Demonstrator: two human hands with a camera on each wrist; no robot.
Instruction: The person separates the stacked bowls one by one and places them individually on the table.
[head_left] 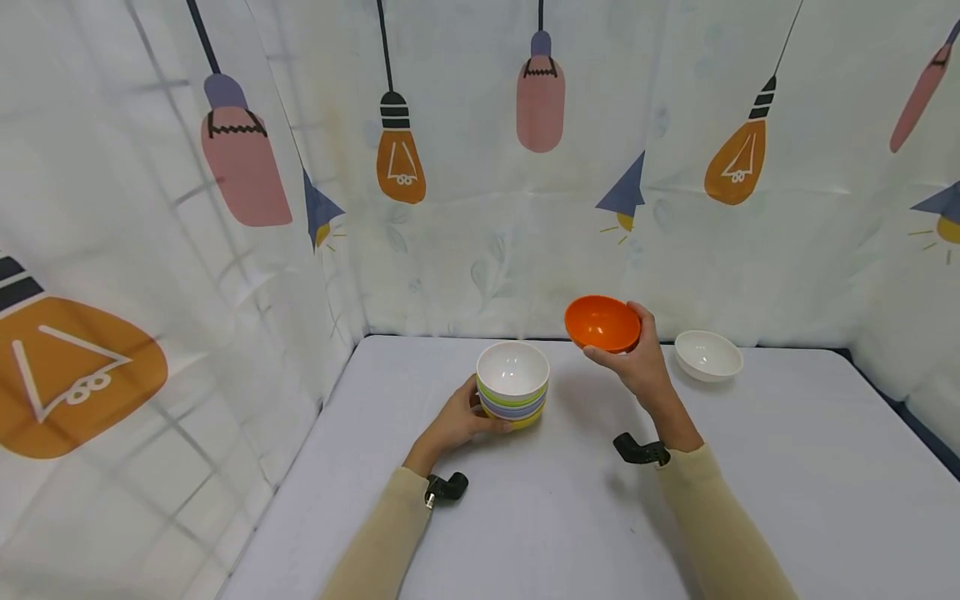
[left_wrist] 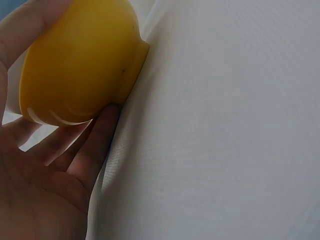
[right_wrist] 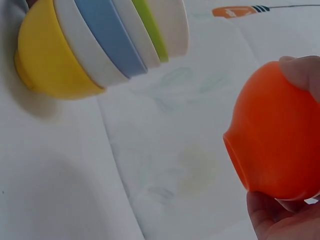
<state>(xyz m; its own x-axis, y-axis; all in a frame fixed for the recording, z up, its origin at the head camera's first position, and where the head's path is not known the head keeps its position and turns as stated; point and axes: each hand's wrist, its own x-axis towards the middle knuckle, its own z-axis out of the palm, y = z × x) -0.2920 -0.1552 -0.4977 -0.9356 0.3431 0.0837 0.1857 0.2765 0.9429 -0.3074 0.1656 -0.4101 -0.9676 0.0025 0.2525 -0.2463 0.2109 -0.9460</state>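
1. L hand (head_left: 459, 420): thumb and fingers are gripping the stack (head_left: 513, 390) low down, at the yellow bowl (left_wrist: 80, 60). Gap btwn thumb and fingers is being filled by the bowl wall; in L wrist view, one fingertip is touching near the bowl's foot.

2. Stack is standing on the table (head_left: 555, 533), approx. ctr of head view, mouth up. Bowls are nesting w/ rims showing as bands. Order, btm to top, per R wrist view: yellow bowl, white bowl (right_wrist: 91, 42), blue bowl (right_wrist: 113, 35), 2nd white bowl (right_wrist: 135, 30), green bowl (right_wrist: 151, 30), top bowl (head_left: 513, 367) (white).

3. R hand (head_left: 642, 368): thumb and fingers are pinching the orange bowl (head_left: 600, 323) from opp. sides, spreading as wide as its wall req's.

4. Orange bowl is hanging clear of the table, R of the stack and higher, not touching it. It is tilting, w/ inside facing the head cam.

5. Lone bowl (head_left: 708, 357) (white) is sitting mouth up nr the table's far edge, R of the R hand and apart from it.

6. Misc.: each wrist is carrying a blk cam (head_left: 448, 487); beige sleeves (head_left: 727, 525) are covering both forearms. Lamp-print curtain (head_left: 465, 250) is hanging behind the table.
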